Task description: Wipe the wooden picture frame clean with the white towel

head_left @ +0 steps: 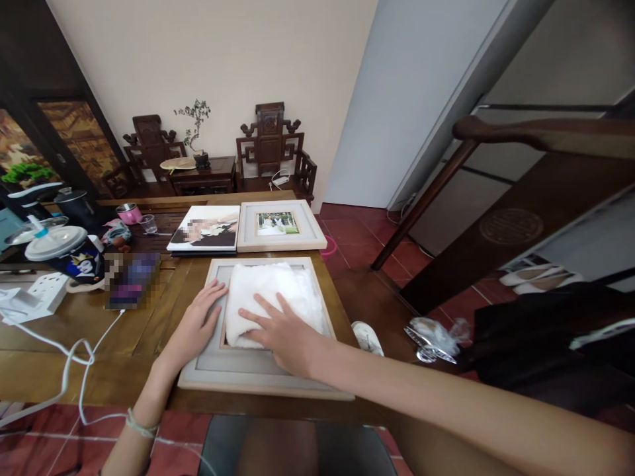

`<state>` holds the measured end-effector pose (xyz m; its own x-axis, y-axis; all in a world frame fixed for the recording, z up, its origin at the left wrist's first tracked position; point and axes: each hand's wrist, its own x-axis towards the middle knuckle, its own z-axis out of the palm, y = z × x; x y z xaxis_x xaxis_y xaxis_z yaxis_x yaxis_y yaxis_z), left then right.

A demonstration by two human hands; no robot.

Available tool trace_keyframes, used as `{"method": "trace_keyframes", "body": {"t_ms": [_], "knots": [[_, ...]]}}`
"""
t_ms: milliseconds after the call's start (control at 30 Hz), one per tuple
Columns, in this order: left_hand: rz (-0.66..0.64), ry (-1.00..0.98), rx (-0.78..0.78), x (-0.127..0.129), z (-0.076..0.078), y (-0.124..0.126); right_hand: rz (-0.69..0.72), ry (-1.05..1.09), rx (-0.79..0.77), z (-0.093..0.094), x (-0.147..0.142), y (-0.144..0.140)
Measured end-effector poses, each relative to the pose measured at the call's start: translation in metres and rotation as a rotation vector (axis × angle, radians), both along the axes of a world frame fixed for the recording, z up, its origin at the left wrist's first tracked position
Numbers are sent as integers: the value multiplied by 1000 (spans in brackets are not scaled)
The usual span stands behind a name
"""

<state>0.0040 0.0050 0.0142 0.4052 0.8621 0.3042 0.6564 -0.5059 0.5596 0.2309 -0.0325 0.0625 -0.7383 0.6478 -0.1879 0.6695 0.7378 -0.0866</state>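
A person seated at a wooden table (149, 317) presses a folded white cloth (270, 297) flat against the glass of a pale picture frame (238, 370) lying face up at the table's near edge. The right hand (282, 334) rests on the cloth's lower part with fingers spread and extended, gripping nothing; the left hand (196, 320) lies open on the frame's left border, fingers flat, apparently steadying it. The work in hand looks like wiping the frame's glass, with the cloth covering most of the pane; a next pass would seem to call for even pressure from the right palm while the left keeps the frame from sliding. Just beyond lie a second framed photograph (282, 225) and, touching its left side, a photo album (206, 228). A white cable (74, 357) trails across the table to the left, near a power strip (47, 291). Two carved wooden chairs (270, 142) stand against the far wall.
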Motion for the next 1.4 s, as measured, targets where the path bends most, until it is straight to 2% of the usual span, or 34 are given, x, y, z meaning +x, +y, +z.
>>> {"method": "trace_keyframes", "body": {"t_ms": [100,200,300,367,533,633,700,800,967,1067,1133,1200,1300,1400], "knots": [[-1,9,0,1,1,-1,-56,35,19,-2,10,13],[2,18,-4,2,2,-1,-196,34,78,-5,18,24],[3,12,-2,2,1,0,-264,-6,106,-4,14,20],[7,2,-3,2,1,0,-220,-8,45,1,3,6],[25,-45,-36,2,5,0,67,76,-182,26,-23,-45],[31,-77,-50,2,7,-2,123,123,-223,32,-24,-56],[38,-86,-55,2,8,-3,132,141,-233,29,-20,-51],[49,-63,-57,0,5,-2,82,123,-178,16,-7,-27],[57,-20,-40,0,1,-2,-142,23,100,-6,17,22],[63,-29,-49,0,1,-2,-204,-46,155,-10,17,34],[72,-49,-68,1,1,-3,-187,-46,110,-7,8,28],[89,-82,-88,1,2,-4,-97,9,27,0,-7,11],[121,-141,-113,1,5,-7,82,71,-120,17,-25,-24],[136,-164,-130,0,7,-8,162,49,-227,35,-30,-49]]}}
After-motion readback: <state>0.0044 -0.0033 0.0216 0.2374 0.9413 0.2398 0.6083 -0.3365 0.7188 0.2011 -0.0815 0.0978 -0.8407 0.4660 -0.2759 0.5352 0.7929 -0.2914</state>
